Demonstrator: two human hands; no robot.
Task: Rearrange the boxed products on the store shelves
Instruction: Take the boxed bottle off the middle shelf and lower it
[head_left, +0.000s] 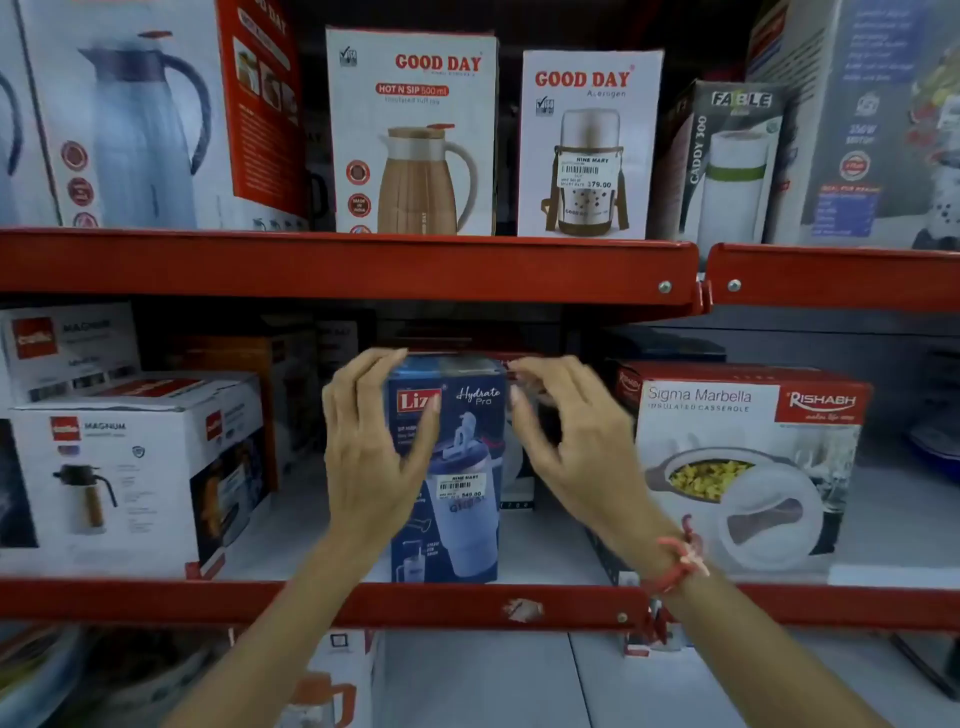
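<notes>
A tall blue Liza "Hydrate Pro" tumbler box (462, 509) stands upright at the front of the middle shelf (415, 605). My left hand (374, 447) grips its upper left corner, thumb across the front logo and fingers over the top edge. My right hand (566, 441) hovers by the box's upper right corner with fingers spread and curled. Its blurred fingertips are at the top edge, and I cannot tell whether they touch. A red thread band sits on my right wrist.
A white Magnum flask box (119, 483) stands to the left and a Rishabh casserole box (748, 467) to the right. The upper shelf (363, 267) carries two Good Day boxes (415, 135), (587, 145), a Fable box (727, 161) and larger cartons.
</notes>
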